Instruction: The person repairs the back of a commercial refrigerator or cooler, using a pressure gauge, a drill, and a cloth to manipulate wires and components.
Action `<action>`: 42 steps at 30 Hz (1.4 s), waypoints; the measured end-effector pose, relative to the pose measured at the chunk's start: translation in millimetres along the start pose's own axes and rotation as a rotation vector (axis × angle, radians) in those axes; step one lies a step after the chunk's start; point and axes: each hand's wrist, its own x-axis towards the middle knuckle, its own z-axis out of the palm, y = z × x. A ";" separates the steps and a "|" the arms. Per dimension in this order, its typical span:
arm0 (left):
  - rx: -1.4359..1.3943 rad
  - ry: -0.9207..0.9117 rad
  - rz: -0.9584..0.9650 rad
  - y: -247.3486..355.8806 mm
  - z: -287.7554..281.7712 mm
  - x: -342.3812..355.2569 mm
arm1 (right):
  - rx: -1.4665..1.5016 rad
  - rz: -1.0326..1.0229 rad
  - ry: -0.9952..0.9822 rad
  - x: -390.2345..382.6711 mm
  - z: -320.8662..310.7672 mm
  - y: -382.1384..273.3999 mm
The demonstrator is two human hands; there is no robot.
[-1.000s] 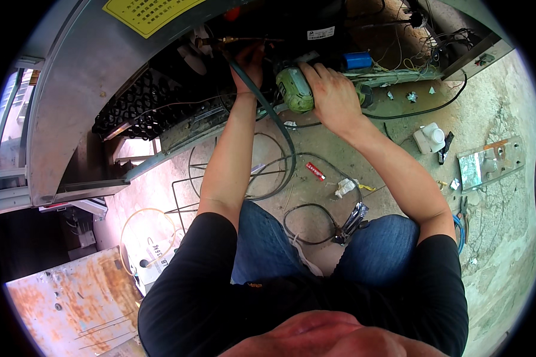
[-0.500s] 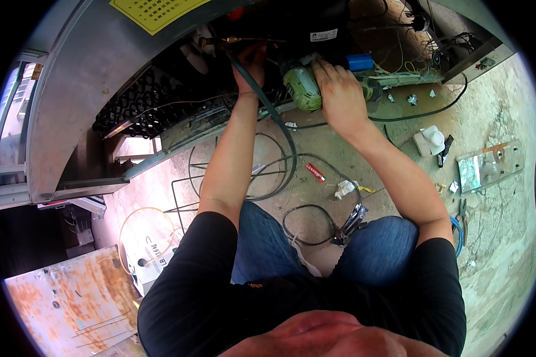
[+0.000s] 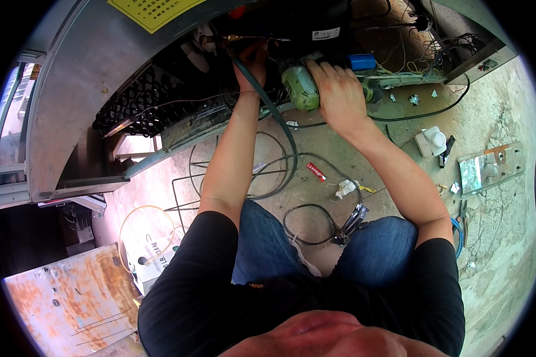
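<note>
Green power tool (image 3: 301, 88) barely shifted. Likely hefty, rigid; right hand (image 3: 343, 98) grips it mid-body, best hold. Left hand (image 3: 258, 66): can't tell.

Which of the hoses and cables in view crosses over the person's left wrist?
The thick dark hose, curving down from near the brass fitting by the left hand; the thinner black floor cable and blue coil lie farther right.

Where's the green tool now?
In the head view, the green tool is above centre, in the right hand, with the left hand to its left and the blue cylinder above its right end.
</note>
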 end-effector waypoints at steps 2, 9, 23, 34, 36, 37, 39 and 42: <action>-0.003 0.009 0.026 -3.2 -1.2 1.3 | -0.002 -0.007 0.010 1.1 0.9 -1.1; 0.111 0.053 0.206 -11.9 -1.2 5.1 | 0.076 0.028 -0.031 18.1 16.0 1.9; 0.070 0.033 0.127 -27.5 -2.4 12.3 | 0.249 0.061 -0.161 -34.8 -42.9 2.5; 0.504 0.153 0.410 -6.5 10.4 23.3 | 0.509 0.178 -0.234 -73.7 -125.1 33.2; 0.524 0.173 0.477 -6.5 10.3 23.4 | 0.494 0.221 -0.286 -87.8 -139.9 37.7; 0.542 0.179 0.467 -7.9 9.4 23.7 | 0.486 0.240 -0.297 -97.4 -144.4 41.3; 0.587 0.194 0.450 -9.7 4.7 27.5 | 0.479 0.273 -0.318 -117.3 -148.3 49.2; 0.596 0.182 0.442 6.6 15.5 18.5 | 0.494 0.370 -0.363 -152.5 -161.7 57.4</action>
